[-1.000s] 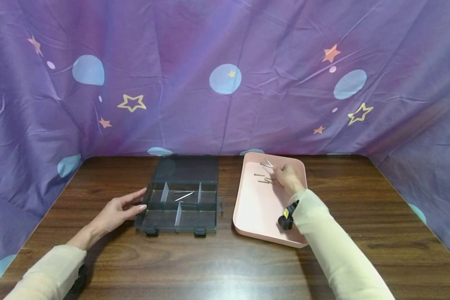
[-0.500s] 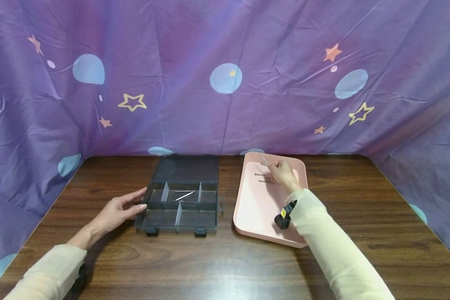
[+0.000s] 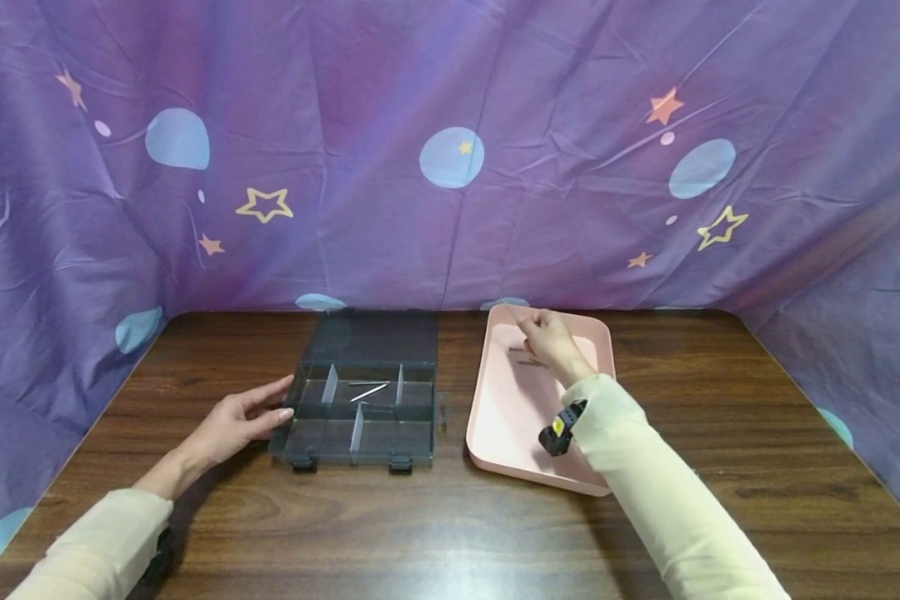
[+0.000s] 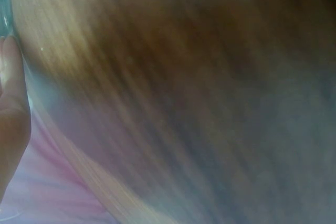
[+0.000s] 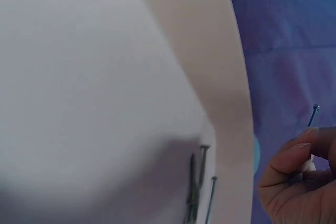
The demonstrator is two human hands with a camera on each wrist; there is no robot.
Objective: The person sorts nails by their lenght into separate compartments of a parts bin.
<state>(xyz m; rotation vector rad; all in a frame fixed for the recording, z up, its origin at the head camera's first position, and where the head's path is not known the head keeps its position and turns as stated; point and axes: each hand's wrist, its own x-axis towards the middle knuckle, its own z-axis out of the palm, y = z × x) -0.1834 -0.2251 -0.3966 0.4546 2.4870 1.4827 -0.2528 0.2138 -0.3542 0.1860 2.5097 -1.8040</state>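
Note:
My right hand (image 3: 555,343) is above the far part of the pink tray (image 3: 504,417), pinching a thin metal nail (image 3: 508,310); in the right wrist view the nail's head (image 5: 316,107) sticks up past the fingertips. Under and beside this hand several nails (image 3: 527,362) lie in the tray. At the left, my left hand (image 3: 236,425) touches the left side of a dark clear compartment box (image 3: 393,442), thumb and fingers extended along its edge. Its lid lies back. Two silver nails (image 3: 369,392) rest in the box's upper middle compartment.
The brown wooden table (image 3: 420,533) extends in front of box and tray. A purple cloth (image 3: 375,233) with stars and circles hangs behind the table and at its sides. The box's front latches (image 3: 401,464) face the near edge.
My right hand has lifted a nail and moved left and slightly away over the tray. The left hand and the box have stayed in place.

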